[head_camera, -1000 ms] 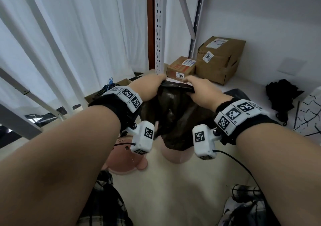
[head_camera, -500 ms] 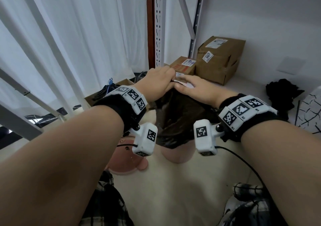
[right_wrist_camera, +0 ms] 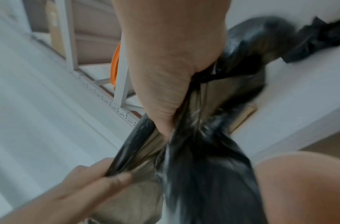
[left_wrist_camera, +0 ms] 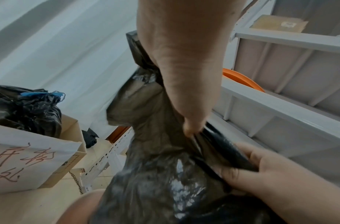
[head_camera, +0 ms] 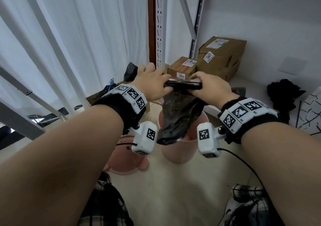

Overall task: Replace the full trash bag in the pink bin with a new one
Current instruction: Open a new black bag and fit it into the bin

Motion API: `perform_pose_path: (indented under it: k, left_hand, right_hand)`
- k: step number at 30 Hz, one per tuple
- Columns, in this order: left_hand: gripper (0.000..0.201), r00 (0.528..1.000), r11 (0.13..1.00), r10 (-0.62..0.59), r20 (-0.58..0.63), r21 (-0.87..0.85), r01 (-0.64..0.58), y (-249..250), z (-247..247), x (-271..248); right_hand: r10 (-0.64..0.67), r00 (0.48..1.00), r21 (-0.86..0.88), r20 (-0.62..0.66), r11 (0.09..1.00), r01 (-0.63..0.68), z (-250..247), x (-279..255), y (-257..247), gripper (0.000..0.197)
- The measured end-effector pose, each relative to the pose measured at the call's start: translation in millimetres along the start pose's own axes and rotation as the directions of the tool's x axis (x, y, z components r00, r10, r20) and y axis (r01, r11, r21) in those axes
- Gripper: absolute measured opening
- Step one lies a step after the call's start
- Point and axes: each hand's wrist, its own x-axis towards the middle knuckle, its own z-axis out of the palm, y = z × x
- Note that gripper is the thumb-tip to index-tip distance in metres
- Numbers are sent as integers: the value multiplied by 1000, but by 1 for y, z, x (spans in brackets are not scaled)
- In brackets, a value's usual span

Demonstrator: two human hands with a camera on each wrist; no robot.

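Observation:
A thin black trash bag (head_camera: 178, 116) hangs above the pink bin (head_camera: 178, 151), held up by its top edge. My left hand (head_camera: 152, 84) grips the left end of that edge, and my right hand (head_camera: 206, 86) grips the right end. The edge is stretched into a dark band between them. In the left wrist view the bag (left_wrist_camera: 165, 174) drops below my left hand (left_wrist_camera: 184, 75), with my right hand (left_wrist_camera: 261, 171) pinching it lower right. The right wrist view shows the bag (right_wrist_camera: 203, 166) blurred under my right hand (right_wrist_camera: 173, 75). The bin's pink lid (head_camera: 125, 156) lies on the floor to its left.
A full black bag (left_wrist_camera: 25, 112) sits in a cardboard box (head_camera: 121, 97) on the left by the white curtain. Two brown parcels (head_camera: 220, 57) stand at the back against the wall beside white metal shelf posts (head_camera: 159, 25). Black cloth (head_camera: 284, 93) lies at right.
Both hands came together at the bag's top, then drew apart again, pulling its edge taut. The bag now hangs narrower and its lower end reaches the bin's mouth.

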Motion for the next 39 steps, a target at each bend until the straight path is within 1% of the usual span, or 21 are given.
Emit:
perform_pose_path:
  k: [3,5,9,11,13,14,16,17,18,20,21,22,24,26,27,31,33,34,35,37,39]
  left_hand:
    - [68,983,967,-93,161,-222,128,5,-6,0]
    - [63,971,932,-132,201,-308,191,5,-9,1]
    - [35,990,977,-38,136,-201,65,5,-14,1]
    - [29,997,976,25,69,-218,-9,9,-16,2]
    - [20,997,961,78,-22,-265,-81,12,-18,2]
    - [17,995,956,91,-45,-275,-100,13,-19,2]
    - [17,989,956,127,-72,-256,-141,14,-19,0]
    - [18,984,959,156,-89,-225,-172,16,-19,0]
    - [18,977,962,185,-107,-184,-203,18,-19,-2]
    - [18,963,965,215,-161,-115,-235,22,-20,-2]
    - [19,952,963,227,-207,-98,-251,23,-20,-1]
    - [21,935,956,250,-253,-91,-280,24,-20,-1]
    - [35,906,947,293,-304,-36,-318,20,-15,-1]
    - [60,927,966,254,-275,28,-257,15,-7,-3]
    - [65,944,976,217,-248,46,-212,13,-3,-5]
    - [44,992,992,81,-99,-88,-89,5,-6,-6]
    - [39,996,991,83,-39,-99,-87,4,-8,-2]
    - [38,996,990,89,-20,-113,-90,4,-7,0]
    - [37,995,986,94,-13,-139,-95,4,-7,2]
    - [35,994,969,104,-37,-221,-110,5,-6,2]
    - [27,990,942,100,-95,-312,-125,5,-8,0]
  right_hand:
    - [-90,996,-268,24,959,93,-3,-4,-2,19]
    - [-83,996,-326,14,942,83,-6,-6,-2,17]
    - [19,999,-154,-45,988,-26,-6,-9,5,29]
    - [3,989,-156,-145,987,-25,-3,-10,11,24]
    - [-52,988,-148,-148,989,30,-1,-9,15,25]
    - [-84,993,-66,-81,995,79,0,-8,17,31]
    - [-144,972,283,187,955,88,3,-10,14,67]
    - [-183,946,424,268,904,55,7,-10,11,87]
    - [-207,935,494,289,868,39,10,-9,8,98]
    - [-208,951,550,228,834,50,14,-4,0,97]
    - [-203,959,555,196,829,62,13,-2,-3,85]
    - [-201,964,550,174,832,75,11,0,-6,63]
    - [-181,970,436,162,895,94,6,0,-10,12]
    - [-158,980,264,124,957,121,5,1,-9,15]
    - [-138,986,204,90,972,117,5,2,-7,11]
    - [-122,992,189,16,975,117,0,0,-3,24]
    - [-150,989,159,-10,976,150,0,-3,-3,18]
    - [-161,987,105,-30,981,163,-1,-4,-4,9]
    - [-170,984,18,-48,985,171,-2,-3,-5,11]
    - [-185,982,-174,-32,969,177,-3,-2,-9,33]
    - [-158,987,-215,5,964,155,-2,-1,-13,44]
